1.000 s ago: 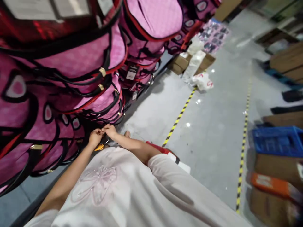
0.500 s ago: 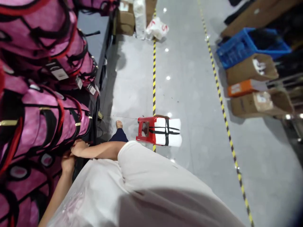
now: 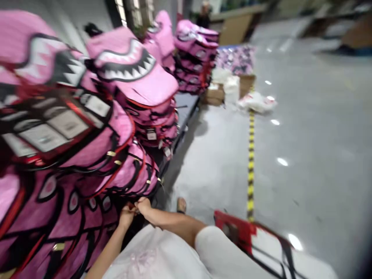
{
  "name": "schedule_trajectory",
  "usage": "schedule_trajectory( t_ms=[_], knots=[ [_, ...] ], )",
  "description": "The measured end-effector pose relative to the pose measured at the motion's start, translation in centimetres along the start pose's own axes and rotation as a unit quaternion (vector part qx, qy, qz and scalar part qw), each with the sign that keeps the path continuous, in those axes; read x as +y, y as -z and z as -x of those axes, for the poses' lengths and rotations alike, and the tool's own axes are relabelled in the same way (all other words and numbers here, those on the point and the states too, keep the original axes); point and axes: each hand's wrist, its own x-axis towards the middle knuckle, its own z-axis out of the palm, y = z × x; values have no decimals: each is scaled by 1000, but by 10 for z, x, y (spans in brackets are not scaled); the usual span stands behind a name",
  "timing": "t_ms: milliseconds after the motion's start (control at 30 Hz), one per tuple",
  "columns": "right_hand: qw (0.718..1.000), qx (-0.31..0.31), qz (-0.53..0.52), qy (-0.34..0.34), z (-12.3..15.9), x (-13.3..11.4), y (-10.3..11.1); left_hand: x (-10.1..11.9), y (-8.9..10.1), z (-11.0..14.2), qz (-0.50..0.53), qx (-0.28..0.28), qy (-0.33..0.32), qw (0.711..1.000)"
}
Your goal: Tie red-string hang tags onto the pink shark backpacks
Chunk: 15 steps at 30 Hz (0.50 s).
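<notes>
My left hand (image 3: 127,216) and my right hand (image 3: 143,205) are close together in front of my shirt, at the edge of the bag stacks. The fingers of both are closed and meet at a small spot, where a bit of dark red shows; what they hold is too small and blurred to name. Just above them lie pink backpacks (image 3: 136,170) with black handles and red piping. On top of the nearest stack rests a dark, reddish bundle of hang tags (image 3: 55,128) with white labels.
More pink backpacks (image 3: 124,58) with a shark-mouth print stand in stacks along a grey table (image 3: 186,110). To my right is a red stool (image 3: 235,230) with a white strapped pad. Cardboard boxes (image 3: 215,95) and a white plastic bag (image 3: 257,101) lie ahead beside yellow-black floor tape (image 3: 250,166).
My view has swung up and to the left, bringing the backpack tops and tag bundle into sight. My hands stay together, fingers closed, beside the stacks.
</notes>
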Motion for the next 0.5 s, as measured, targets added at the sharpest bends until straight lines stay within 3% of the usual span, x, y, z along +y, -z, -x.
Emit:
schedule_trajectory(
  t_ms=[167, 300, 500],
  knots=[
    [997, -57, 55, 11, -7, 5, 5, -11, -18, -2, 48, -16, -6, 999],
    [992, -96, 81, 23, -12, 13, 11, -19, -28, 2, 63, 26, 29, 997],
    [988, -112, 102, 44, -28, 26, 18, -16, -35, 4, 80, 44, 41, 995]
  ],
)
